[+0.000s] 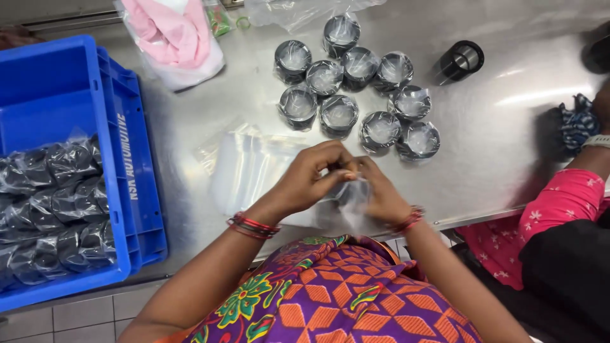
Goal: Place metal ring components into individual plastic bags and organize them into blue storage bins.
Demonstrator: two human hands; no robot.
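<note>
Hands: our left hand (312,174) and right hand (375,190) meet close together, fingers pinched shut on a small clear plastic bag (351,194) between them.
Handling: we judge the film light, limp and slippery; best held at its mouth edges.
Just left of our hands: a stack of flat clear bags (248,168) on the brushed steel worktop (508,127).
Beyond our hands: bagged black cylindrical rings (356,95), glossy and crinkled.
Far left: a blue plastic crate (136,184).
</note>
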